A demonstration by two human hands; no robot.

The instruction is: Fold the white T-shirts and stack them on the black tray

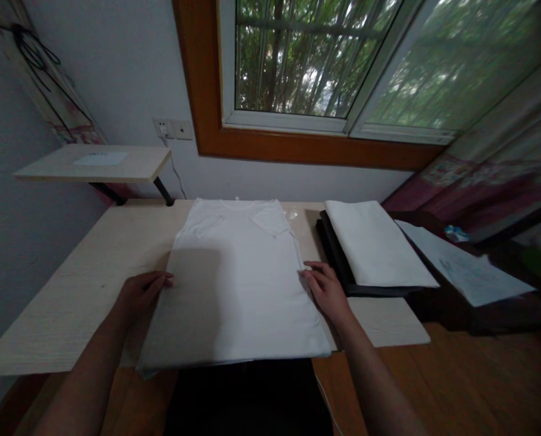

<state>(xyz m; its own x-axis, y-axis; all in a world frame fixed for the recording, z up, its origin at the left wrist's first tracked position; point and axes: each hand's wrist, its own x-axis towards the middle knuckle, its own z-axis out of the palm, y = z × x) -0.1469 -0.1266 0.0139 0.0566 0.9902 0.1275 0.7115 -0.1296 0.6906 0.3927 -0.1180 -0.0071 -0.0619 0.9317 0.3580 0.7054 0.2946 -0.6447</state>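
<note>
A white T-shirt (243, 284) lies spread flat on the table, its collar towards the wall and both sleeves folded inward over the front. Its hem reaches the table's front edge and hangs slightly over it. At the shirt's left side, my left hand (140, 295) is closed, with thumb and fingers pinching the edge. On the opposite side, about level with it, my right hand (327, 289) grips the right edge between thumb and fingers. A shadow falls across the shirt's lower left part.
The pale wooden table (79, 290) carries a small raised shelf (92, 171) at back left, with a paper (101, 158) on it. Folded white cloth (377, 245) rests on a black folded item (336, 257) to the right. Beyond it lies a printed sheet (467, 263). A window (315, 66) is behind.
</note>
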